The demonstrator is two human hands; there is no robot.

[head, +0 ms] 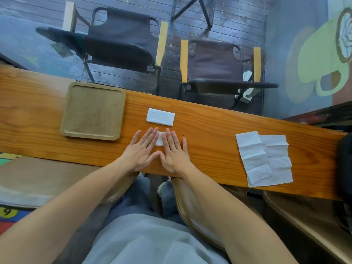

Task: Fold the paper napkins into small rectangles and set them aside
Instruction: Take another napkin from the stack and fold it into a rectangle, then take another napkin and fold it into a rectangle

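Note:
A white paper napkin (160,139) lies folded small on the wooden table (209,134), mostly hidden under my palms. My left hand (142,150) and my right hand (174,151) press flat on it side by side, fingers stretched out, thumbs touching. Just beyond my fingertips a second napkin (160,117) lies folded into a small rectangle. To the right, two unfolded creased napkins (264,159) overlap near the table's front edge.
A square wooden tray (93,110) sits on the table to the left of my hands. Two dark folding chairs (219,69) stand beyond the table's far edge. A brown seat (192,204) is under the table by my knees.

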